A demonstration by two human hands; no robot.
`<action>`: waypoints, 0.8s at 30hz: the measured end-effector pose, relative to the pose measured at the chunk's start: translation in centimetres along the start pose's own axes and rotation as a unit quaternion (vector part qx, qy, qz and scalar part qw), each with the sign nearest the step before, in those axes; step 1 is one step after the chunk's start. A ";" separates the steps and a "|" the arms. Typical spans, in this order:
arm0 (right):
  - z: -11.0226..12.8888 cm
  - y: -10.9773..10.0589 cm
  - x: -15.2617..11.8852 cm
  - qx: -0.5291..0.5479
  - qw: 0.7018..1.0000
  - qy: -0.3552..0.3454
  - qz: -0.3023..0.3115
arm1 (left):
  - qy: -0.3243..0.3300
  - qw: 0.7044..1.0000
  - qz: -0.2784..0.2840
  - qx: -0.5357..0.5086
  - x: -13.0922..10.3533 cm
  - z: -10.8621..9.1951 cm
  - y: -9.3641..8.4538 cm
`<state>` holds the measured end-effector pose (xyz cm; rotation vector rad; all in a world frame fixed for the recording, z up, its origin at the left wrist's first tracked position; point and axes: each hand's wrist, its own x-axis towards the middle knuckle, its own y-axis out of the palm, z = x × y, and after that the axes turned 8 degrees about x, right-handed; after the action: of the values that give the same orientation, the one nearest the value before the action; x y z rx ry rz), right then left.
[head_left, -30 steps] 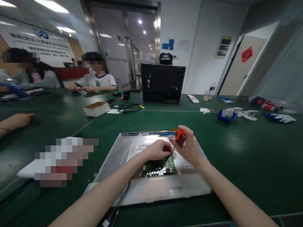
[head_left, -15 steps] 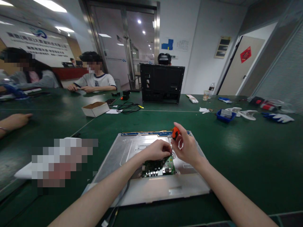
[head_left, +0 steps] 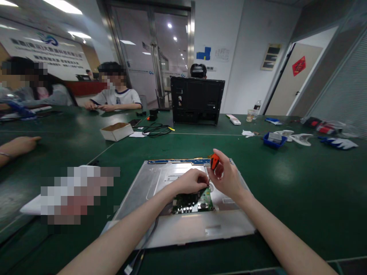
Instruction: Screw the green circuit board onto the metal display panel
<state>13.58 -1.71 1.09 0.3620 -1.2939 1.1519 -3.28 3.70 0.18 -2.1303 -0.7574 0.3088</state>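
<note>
My right hand (head_left: 228,177) grips the orange and black handle of a screwdriver (head_left: 214,162) between thumb and fingers. The screwdriver stands nearly upright, its thin shaft pointing down at the upper right corner of a green circuit board (head_left: 205,201). Close to the tip, my left hand (head_left: 193,181) is closed in a pinch; whatever it holds is hidden by the fingers. Under both hands lies a flat silver display panel (head_left: 160,229), with a blue circuit strip (head_left: 172,162) along its far edge. My left hand covers part of the green board.
Dark cables (head_left: 149,238) run off the panel's near left side. Further back are a white open box (head_left: 117,132), a coiled black cable (head_left: 157,130), a black monitor housing (head_left: 197,101) and a blue tray (head_left: 274,141). A person's hand (head_left: 21,146) rests at the left.
The orange handle has turned slightly in my right hand, and its fingers have shifted a little. My left hand keeps its place by the tip. The whole view has moved slightly.
</note>
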 end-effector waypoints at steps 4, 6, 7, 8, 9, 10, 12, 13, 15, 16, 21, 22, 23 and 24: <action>-0.3 -0.1 -0.1 -0.016 1.000 -0.002 0.005 | -0.002 1.000 -0.006 -0.002 0.0 0.0 0.1; -0.3 -0.1 0.0 -0.016 1.000 -0.002 0.013 | -0.004 1.000 -0.009 -0.003 0.0 0.0 0.1; -0.3 -0.2 0.0 -0.015 1.000 -0.002 0.015 | -0.004 1.000 -0.011 -0.003 0.0 0.0 0.1; -0.3 -0.2 0.0 -0.011 1.000 -0.002 0.018 | -0.005 1.000 -0.012 -0.004 0.0 0.0 0.1; -0.2 -0.2 0.0 -0.007 1.000 -0.001 0.021 | -0.006 1.000 -0.013 -0.003 0.0 0.0 0.2; -0.2 -0.3 0.0 -0.002 1.000 0.001 0.025 | -0.007 1.000 -0.013 -0.003 0.0 0.0 0.2; -0.1 -0.3 0.1 0.005 0.999 0.008 0.034 | -0.008 1.000 -0.012 -0.001 0.0 0.0 0.1; -0.1 -0.3 0.1 0.007 0.999 0.011 0.036 | -0.007 1.000 -0.010 -0.001 0.0 0.0 0.1; 0.0 -0.3 0.1 0.007 0.999 0.014 0.037 | -0.006 1.000 -0.006 0.000 -0.1 0.0 0.0; 0.0 -0.3 0.1 0.008 0.999 0.014 0.036 | -0.006 1.000 -0.005 0.000 -0.1 0.0 0.0; 0.0 -0.2 0.0 0.007 1.000 0.015 0.026 | -0.006 1.000 -0.003 -0.001 -0.1 0.0 0.0; 0.0 -0.2 0.0 0.006 1.000 0.015 0.022 | -0.006 1.000 -0.003 -0.001 -0.1 0.0 0.0; -0.1 -0.1 -0.1 0.005 1.000 0.016 0.017 | -0.006 1.000 -0.003 -0.002 -0.1 0.0 0.0; -0.1 0.0 -0.1 0.004 1.000 0.017 0.012 | -0.006 1.000 -0.003 -0.002 -0.1 0.0 0.0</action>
<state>13.68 -1.67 0.99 0.3315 -1.2682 1.1792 -3.30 3.64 0.15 -2.1306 -0.7721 0.3179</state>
